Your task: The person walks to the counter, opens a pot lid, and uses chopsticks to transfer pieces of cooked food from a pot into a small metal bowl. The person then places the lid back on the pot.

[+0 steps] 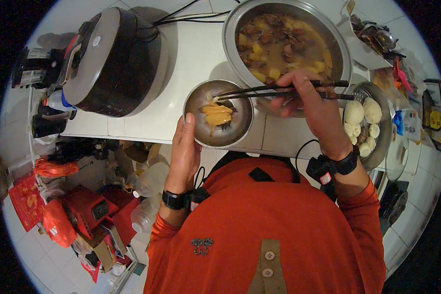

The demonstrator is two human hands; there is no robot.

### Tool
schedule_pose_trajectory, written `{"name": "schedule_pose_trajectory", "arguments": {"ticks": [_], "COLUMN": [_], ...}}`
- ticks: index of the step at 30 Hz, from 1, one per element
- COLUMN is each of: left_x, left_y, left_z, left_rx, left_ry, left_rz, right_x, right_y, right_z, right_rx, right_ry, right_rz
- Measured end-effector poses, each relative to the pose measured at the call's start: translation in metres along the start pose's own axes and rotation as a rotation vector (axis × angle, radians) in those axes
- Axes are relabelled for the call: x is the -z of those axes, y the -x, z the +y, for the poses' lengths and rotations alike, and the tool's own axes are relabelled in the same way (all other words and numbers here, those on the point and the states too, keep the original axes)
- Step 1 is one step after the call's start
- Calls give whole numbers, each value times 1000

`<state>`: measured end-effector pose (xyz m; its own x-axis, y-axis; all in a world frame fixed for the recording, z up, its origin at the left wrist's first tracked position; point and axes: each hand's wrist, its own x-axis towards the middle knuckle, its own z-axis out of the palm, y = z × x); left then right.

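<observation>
My left hand is at the near left rim of a small metal bowl, its thumb against the outer side. Orange-yellow paste and some dark bits lie in the bowl. My right hand holds a pair of dark chopsticks, whose tips reach into the bowl just above the paste, at a small pale piece. Behind the bowl stands a large metal pot of brown stew with yellow chunks; my right hand is over its near rim.
A dark cooker with a grey lid stands at left on the white counter. A metal steamer with peeled pale vegetables is at right. Cables lie at the back. Plastic bottles and red bags are below at left.
</observation>
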<state>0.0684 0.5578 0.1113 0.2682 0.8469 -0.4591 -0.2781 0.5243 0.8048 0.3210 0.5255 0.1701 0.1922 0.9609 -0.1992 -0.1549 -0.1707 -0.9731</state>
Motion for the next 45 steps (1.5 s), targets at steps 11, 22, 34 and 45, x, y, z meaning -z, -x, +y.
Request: {"name": "schedule_pose_trajectory", "arguments": {"ticks": [11, 22, 34, 45], "left_x": [6, 11, 12, 8], "left_y": [-2, -2, -11, -13], "left_z": [-3, -4, -7, -9], "left_rx": [31, 79, 78, 49], "left_ry": [-60, -51, -82, -33], "left_rz": [-31, 22, 8, 32], "right_x": [24, 76, 100, 119], "right_y": [-6, -8, 15, 19], "right_z": [6, -13, -19, -45], "right_rx": [-71, 118, 216, 342], "right_ry": [-279, -374, 527, 552], "right_rz": [94, 333, 64, 386]}}
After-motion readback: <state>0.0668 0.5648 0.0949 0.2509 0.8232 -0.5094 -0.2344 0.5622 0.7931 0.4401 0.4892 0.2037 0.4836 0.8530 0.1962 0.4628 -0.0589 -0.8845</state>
